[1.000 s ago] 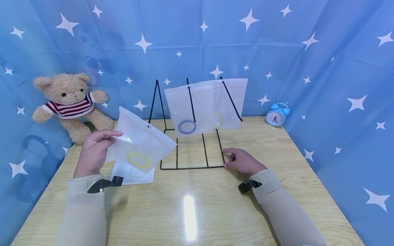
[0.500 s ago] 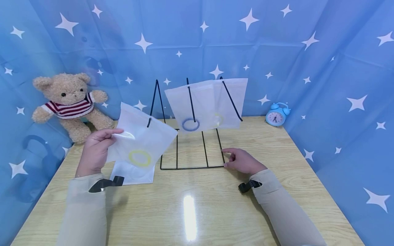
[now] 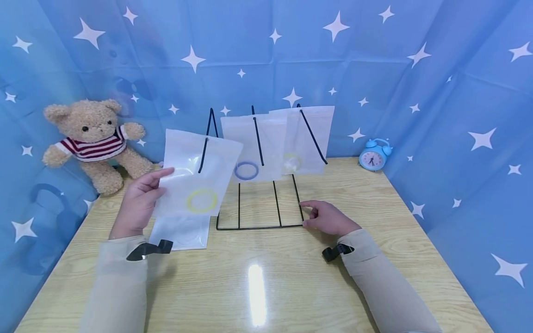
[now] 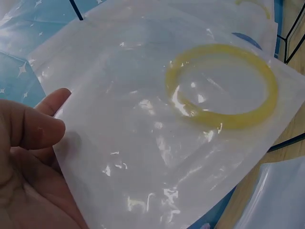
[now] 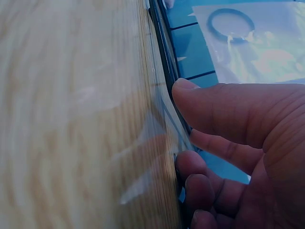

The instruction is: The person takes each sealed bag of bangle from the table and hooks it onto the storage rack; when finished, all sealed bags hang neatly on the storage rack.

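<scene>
My left hand (image 3: pixel 139 203) pinches the left edge of a translucent white plastic bag (image 3: pixel 189 162), its thumb in front in the left wrist view. Inside that bag shows a yellow ring (image 4: pixel 274 90). The bag's top hole is threaded on the leftmost arm of a black wire rack (image 3: pixel 250 228), and the bag tilts slightly. My right hand (image 3: pixel 329 219) grips the rack's right front base corner between thumb and fingers. From the middle arm hangs a bag (image 3: pixel 237 134) with a blue-purple ring; from the right arm, a bag (image 3: pixel 322 138) with a pale yellow ring.
Another white bag (image 3: pixel 179 236) lies flat on the wooden table (image 3: pixel 300 286), left of the rack. A teddy bear (image 3: pixel 97 125) sits at the back left. A blue alarm clock (image 3: pixel 373 157) stands at the back right, before a star-patterned blue curtain (image 3: pixel 354 60).
My left hand has moved slightly right and up, bringing the bag more upright and farther back along the rack arm. The middle bag sways slightly. My right hand stays put.
</scene>
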Demonstrator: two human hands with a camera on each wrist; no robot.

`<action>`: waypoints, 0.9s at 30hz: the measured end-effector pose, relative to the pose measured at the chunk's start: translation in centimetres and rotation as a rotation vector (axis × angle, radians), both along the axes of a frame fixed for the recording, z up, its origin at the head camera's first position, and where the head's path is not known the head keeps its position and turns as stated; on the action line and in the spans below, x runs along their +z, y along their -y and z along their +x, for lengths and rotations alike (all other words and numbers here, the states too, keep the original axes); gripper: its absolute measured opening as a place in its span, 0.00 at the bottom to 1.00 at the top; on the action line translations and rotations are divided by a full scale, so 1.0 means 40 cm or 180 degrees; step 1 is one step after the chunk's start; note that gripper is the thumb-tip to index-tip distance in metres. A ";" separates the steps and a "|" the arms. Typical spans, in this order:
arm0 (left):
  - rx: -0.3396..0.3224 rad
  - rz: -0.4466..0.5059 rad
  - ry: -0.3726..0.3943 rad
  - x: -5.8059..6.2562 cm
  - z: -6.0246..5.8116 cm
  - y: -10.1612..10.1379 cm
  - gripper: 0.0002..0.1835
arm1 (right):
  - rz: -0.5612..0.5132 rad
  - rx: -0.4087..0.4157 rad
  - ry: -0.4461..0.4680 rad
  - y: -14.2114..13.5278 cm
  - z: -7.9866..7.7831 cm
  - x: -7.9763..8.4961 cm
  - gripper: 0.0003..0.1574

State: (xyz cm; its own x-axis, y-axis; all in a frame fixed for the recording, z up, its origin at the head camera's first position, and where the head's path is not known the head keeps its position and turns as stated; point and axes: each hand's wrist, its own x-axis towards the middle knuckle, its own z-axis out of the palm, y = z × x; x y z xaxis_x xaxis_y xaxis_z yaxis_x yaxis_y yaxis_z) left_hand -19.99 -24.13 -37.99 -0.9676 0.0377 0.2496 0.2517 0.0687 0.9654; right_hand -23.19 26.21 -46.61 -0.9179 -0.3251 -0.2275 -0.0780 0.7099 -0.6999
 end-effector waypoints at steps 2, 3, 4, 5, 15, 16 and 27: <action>-0.0071 -0.0011 -0.0026 0.000 0.000 -0.006 0.28 | 0.0002 -0.0004 -0.0002 0.000 0.000 0.000 0.42; -0.0122 -0.0038 -0.0049 0.001 0.001 -0.009 0.29 | 0.0004 -0.0004 -0.0005 0.000 0.000 0.000 0.41; -0.0171 -0.0071 -0.0073 0.001 0.002 -0.012 0.30 | 0.0003 -0.0004 -0.0005 0.000 0.000 0.000 0.41; -0.0237 -0.0078 -0.0097 0.002 0.003 -0.015 0.32 | 0.0005 -0.0004 -0.0006 0.001 0.000 0.000 0.42; -0.0785 -0.0081 -0.0326 -0.009 0.003 -0.043 0.47 | 0.0024 -0.0009 -0.0018 0.002 0.001 -0.001 0.41; -0.0731 -0.0133 -0.0323 -0.011 0.002 -0.043 0.47 | 0.0024 -0.0009 -0.0021 0.002 0.001 -0.001 0.41; 0.0074 -0.0678 0.0240 -0.046 -0.033 -0.005 0.37 | 0.0023 -0.0017 -0.0002 0.003 0.000 0.000 0.41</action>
